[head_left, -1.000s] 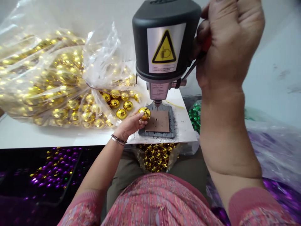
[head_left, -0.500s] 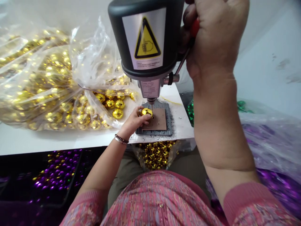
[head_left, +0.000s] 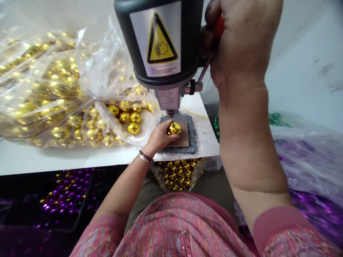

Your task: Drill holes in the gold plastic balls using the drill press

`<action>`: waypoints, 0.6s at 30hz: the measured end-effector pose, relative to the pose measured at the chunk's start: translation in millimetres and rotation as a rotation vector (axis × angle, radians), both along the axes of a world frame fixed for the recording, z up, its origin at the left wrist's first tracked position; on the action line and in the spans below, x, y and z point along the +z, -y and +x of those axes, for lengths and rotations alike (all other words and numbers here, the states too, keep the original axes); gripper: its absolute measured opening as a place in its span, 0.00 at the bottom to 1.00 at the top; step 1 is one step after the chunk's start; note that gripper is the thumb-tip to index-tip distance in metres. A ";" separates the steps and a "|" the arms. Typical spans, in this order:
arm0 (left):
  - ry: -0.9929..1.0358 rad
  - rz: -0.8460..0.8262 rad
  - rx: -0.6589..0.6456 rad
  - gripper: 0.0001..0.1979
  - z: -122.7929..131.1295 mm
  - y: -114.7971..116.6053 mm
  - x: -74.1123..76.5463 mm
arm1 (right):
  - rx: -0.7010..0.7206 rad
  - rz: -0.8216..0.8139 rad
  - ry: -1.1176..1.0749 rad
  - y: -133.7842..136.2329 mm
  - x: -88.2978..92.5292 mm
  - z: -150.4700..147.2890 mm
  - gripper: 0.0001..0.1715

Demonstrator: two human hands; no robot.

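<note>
The left hand [head_left: 158, 137] is curled around a gold mirrored ball [head_left: 174, 128], its fingers closed over the ball's near side. It holds the ball over a brown pad [head_left: 182, 140] on a grey rubber mat [head_left: 191, 141], directly under the tip of a drill bit [head_left: 170, 115]; whether the tip touches the ball is hard to tell. The right hand [head_left: 241, 39] is a closed fist around a red-gripped lever [head_left: 219, 26] at the side of a black bench drill press [head_left: 160, 43]. The mat sits on a white desk [head_left: 53, 160], beside a clear plastic bag [head_left: 104, 64] of gold balls, with loose gold balls [head_left: 133, 128] near its opening. More gold balls [head_left: 178, 175] lie in a bag on the person's lap.
</note>
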State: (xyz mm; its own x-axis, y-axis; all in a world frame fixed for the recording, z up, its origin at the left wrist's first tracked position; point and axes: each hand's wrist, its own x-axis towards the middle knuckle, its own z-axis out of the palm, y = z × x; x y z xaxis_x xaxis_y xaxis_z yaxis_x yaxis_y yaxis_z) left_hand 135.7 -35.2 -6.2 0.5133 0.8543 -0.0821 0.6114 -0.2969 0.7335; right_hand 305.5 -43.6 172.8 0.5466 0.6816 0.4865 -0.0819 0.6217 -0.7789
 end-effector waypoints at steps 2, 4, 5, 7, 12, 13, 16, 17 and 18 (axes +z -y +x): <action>-0.002 -0.024 0.005 0.37 1.4 0.4 0.4 | -0.049 0.004 0.047 0.7 -0.6 0.1 0.08; 0.018 -0.055 0.005 0.37 1.5 0.3 -1.4 | -0.060 0.002 0.067 1.7 -1.9 0.0 0.15; 0.037 -0.069 -0.001 0.37 1.3 0.1 -3.0 | -0.046 0.012 0.075 3.1 -3.0 -0.1 0.16; 0.081 -0.086 -0.015 0.37 0.7 -0.3 -7.4 | -0.039 0.073 0.098 8.6 -6.5 -0.5 0.17; 0.087 -0.033 0.000 0.38 -0.5 -0.4 -16.1 | -0.024 0.208 0.238 40.0 -25.7 -5.8 0.09; 0.082 -0.030 -0.003 0.38 -0.7 -0.2 -16.8 | -0.020 0.207 0.256 47.5 -31.2 -8.3 0.08; 0.082 -0.027 -0.015 0.39 -1.3 0.2 -17.7 | -0.084 0.171 0.287 66.4 -49.3 -18.2 0.11; 0.084 -0.021 -0.022 0.39 -1.4 0.4 -17.6 | -0.118 0.157 0.289 70.6 -55.4 -21.5 0.12; 0.085 -0.013 -0.024 0.38 -1.4 0.7 -17.3 | -0.149 0.146 0.291 73.7 -61.2 -24.4 0.13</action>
